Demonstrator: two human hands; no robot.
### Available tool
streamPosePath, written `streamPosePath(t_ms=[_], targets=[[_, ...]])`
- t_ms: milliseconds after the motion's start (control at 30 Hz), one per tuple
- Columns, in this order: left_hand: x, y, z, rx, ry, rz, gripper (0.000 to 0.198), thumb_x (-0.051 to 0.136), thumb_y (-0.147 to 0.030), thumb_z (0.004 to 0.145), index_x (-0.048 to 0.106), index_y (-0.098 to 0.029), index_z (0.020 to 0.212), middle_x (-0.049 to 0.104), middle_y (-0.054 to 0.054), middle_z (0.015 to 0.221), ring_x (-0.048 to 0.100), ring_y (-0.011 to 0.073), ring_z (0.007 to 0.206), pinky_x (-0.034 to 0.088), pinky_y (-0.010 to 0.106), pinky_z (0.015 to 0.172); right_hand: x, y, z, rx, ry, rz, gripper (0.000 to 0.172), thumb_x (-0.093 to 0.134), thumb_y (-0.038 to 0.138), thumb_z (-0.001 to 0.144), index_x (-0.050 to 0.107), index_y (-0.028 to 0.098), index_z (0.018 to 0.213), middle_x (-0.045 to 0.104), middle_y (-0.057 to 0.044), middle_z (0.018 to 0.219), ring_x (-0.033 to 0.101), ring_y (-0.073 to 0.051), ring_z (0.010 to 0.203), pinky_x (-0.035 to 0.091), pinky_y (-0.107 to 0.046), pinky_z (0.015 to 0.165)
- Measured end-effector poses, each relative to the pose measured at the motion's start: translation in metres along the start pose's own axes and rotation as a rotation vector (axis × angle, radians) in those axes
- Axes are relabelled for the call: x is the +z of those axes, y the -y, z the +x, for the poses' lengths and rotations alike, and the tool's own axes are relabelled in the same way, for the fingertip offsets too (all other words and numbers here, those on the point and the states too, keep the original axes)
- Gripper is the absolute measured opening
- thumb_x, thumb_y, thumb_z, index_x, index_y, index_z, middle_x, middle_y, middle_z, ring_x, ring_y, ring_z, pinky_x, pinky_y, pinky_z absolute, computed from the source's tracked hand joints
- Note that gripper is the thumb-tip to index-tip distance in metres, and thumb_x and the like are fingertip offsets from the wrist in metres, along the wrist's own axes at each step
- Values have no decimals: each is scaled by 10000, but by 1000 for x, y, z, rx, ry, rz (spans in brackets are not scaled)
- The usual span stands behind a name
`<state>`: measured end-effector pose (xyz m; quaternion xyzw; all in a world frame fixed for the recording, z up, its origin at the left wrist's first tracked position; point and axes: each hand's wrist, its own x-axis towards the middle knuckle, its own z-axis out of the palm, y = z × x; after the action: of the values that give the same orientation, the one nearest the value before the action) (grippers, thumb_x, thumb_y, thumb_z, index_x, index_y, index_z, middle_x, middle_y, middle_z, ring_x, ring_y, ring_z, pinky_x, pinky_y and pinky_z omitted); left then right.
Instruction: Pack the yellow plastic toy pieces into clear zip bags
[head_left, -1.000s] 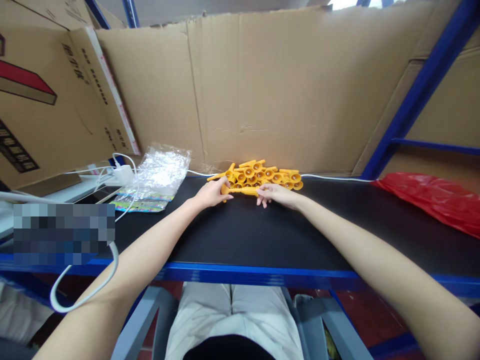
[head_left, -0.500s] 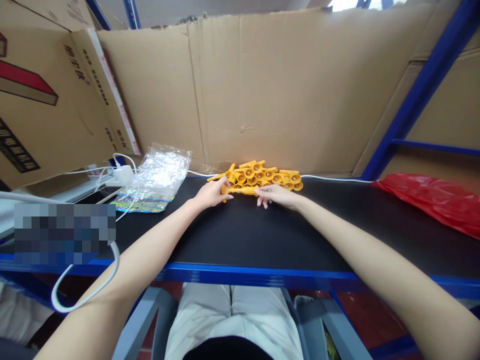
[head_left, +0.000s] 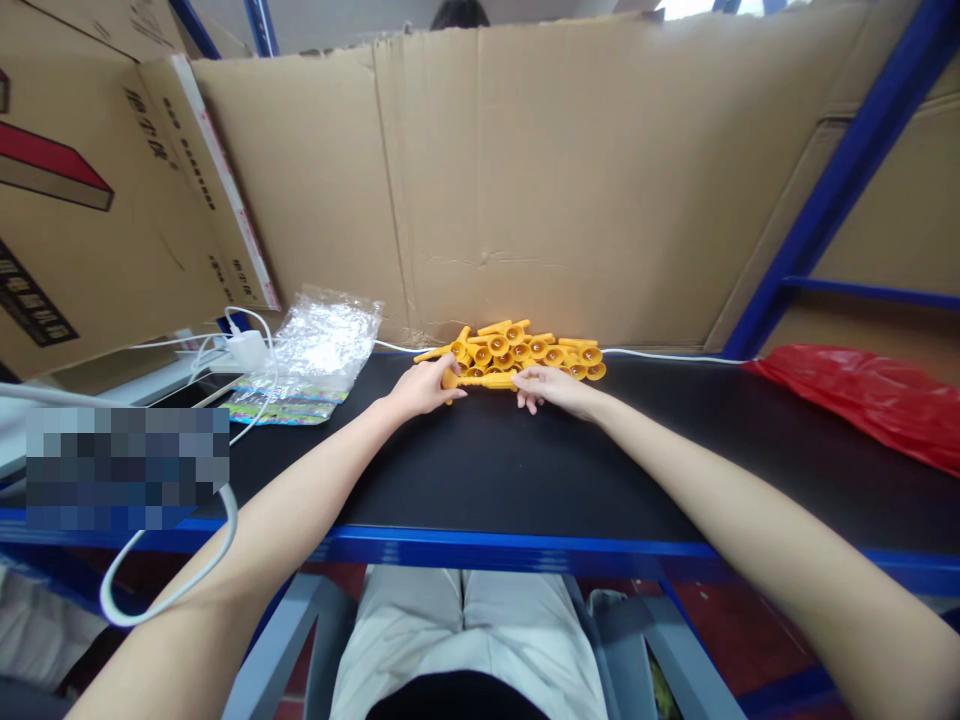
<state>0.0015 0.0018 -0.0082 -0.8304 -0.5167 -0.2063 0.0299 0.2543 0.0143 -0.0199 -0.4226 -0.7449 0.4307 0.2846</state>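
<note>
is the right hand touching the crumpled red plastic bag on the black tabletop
No, the right hand holds one end of a slender yellow plastic piece, well apart from the crumpled red plastic bag.

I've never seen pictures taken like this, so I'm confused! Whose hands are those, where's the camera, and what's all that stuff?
There's no robot here, just a person using two bare hands. The camera sits on that person's head, looking forward and down, so you see what's in front of them. The left hand holds one end of a yellow piece, and the right hand pinches the other. Just behind is a pile of yellow pieces with cup-shaped ends. On the black tabletop there's also clear plastic packaging at left and red plastic at right.
</note>
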Motion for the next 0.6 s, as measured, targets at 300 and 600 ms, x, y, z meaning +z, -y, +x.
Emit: streamPosePath(t_ms=[300,600], targets=[[0,1,0,-12,-5,-16,361,622,-439,729,523,-221,999,599,-14,694,584,172,668,345,242,560,0,6,-2,37,36,-36,417,508,568,782,516,151,779,663,-60,729,503,-73,475,316,-248,526],[0,0,0,-18,-2,-26,364,608,-441,734,523,-217,1007,617,2,764,588,178,706,361,246,580,-4,7,-4,10,77,-52,357,566,499,766,583,144,798,659,-48,749,522,-81,531,350,-255,573]])
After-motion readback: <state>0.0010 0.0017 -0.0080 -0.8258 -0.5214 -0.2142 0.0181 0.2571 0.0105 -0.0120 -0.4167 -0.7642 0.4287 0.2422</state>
